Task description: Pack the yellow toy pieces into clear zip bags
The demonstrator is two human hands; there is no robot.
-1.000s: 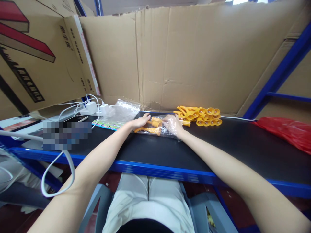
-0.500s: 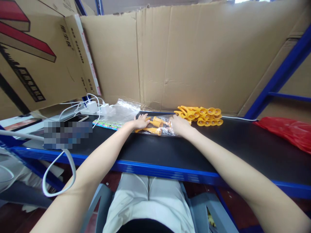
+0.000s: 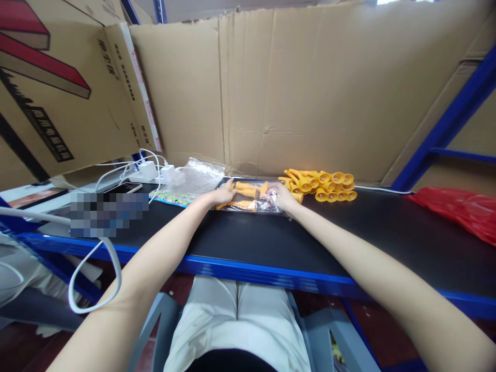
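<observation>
A clear plastic bag [image 3: 253, 205] lies on the black table top [image 3: 349, 232] with several orange plastic parts [image 3: 244, 192] in it. My left hand [image 3: 221, 196] grips the bag's left end, its fingers over the parts. My right hand [image 3: 279, 197] holds the right end, with the clear film over its fingers. Just right of my right hand sits a pile of loose orange parts with cup-shaped ends [image 3: 323, 185].
A stack of clear bags [image 3: 196, 175] and a colourful printed card [image 3: 170, 199] lie to the left, with white chargers and cables [image 3: 149, 170] and a phone [image 3: 120, 188]. A red plastic bag [image 3: 459, 209] is at the right. Cardboard sheets [image 3: 310, 88] wall the back.
Both hands have shifted the bag with the orange parts slightly away from me. The parts now lie straighter inside the bag, and my right hand is under the film again.
</observation>
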